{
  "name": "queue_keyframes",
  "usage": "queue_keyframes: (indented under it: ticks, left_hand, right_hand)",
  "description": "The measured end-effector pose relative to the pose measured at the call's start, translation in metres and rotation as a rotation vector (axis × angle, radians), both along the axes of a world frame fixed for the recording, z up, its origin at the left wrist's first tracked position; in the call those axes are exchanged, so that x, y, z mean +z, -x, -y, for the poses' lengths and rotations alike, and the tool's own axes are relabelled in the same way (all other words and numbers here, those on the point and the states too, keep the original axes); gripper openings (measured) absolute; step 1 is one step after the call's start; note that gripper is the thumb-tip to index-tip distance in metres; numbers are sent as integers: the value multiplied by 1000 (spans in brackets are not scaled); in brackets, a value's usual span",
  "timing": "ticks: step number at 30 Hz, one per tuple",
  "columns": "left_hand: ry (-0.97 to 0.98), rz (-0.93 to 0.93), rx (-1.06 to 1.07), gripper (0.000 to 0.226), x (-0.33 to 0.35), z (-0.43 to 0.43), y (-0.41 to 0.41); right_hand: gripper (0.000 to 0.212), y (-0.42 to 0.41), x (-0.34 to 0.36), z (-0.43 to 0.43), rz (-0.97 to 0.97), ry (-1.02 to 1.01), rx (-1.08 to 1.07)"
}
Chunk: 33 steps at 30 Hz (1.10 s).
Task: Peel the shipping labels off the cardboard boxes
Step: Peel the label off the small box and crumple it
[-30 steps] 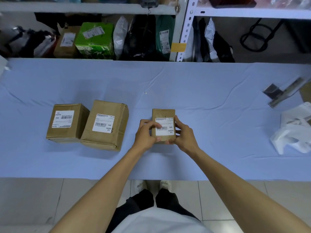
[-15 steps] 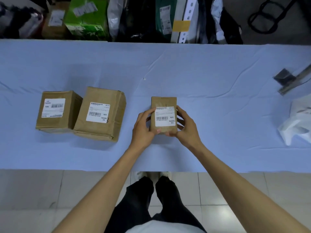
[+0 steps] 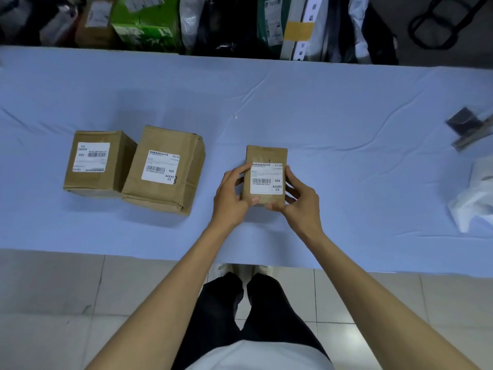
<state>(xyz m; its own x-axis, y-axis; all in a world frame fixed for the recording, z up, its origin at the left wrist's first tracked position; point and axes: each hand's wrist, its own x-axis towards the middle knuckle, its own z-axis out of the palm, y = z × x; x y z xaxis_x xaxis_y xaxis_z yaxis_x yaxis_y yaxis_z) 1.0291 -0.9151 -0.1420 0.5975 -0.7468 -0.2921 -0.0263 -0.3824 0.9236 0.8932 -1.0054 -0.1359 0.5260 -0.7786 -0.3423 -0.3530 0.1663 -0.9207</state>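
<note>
Lifted slightly nearer since before, small box [image 3: 265, 177] clamped between left hand [image 3: 229, 194] and right hand [image 3: 300, 200]; light, stiff; best picked at a label [image 3: 266, 178] corner.

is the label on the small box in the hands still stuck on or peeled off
Stuck on. The label lies flat on the small box, all four corners down, while the left hand and right hand grip the box's sides.

Three brown boxes [image 3: 265, 156] carry white labels [image 3: 266, 178] printed with black barcodes and text. The cloth [image 3: 346, 102] is pale blue — one carton [image 3: 146, 22] behind is bright green.
</note>
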Motion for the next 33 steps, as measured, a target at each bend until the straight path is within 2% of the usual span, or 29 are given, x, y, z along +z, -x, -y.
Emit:
queue_keyframes:
  ticks: [5, 9, 21, 23, 26, 27, 29, 33]
  left_hand:
    - [-78, 142, -41, 65, 1, 3, 1]
    - [-79, 75, -26, 81, 3, 1, 1]
    - [-112, 119, -44, 74, 4, 7, -4]
    - [-124, 124, -55, 68, 5, 9, -6]
    - [-195, 216, -109, 39, 7, 11, -3]
    - [-196, 235, -111, 37, 7, 10, -1]
    - [-156, 216, -82, 45, 6, 6, 2]
    - [-81, 75, -10, 75, 7, 3, 2]
  right_hand:
    - [94, 1, 0, 2, 2, -5, -3]
    - [97, 0, 0, 5, -6, 23, 25]
    - [92, 0, 2, 11, -8, 28, 62]
    - [88, 0, 2, 12, -4, 20, 55]
    - [84, 0, 3, 12, 5, -1, 46]
    - [84, -1, 4, 12, 6, -5, 45]
    - [84, -1, 3, 12, 7, -10, 41]
    - [84, -1, 4, 12, -2, -21, 39]
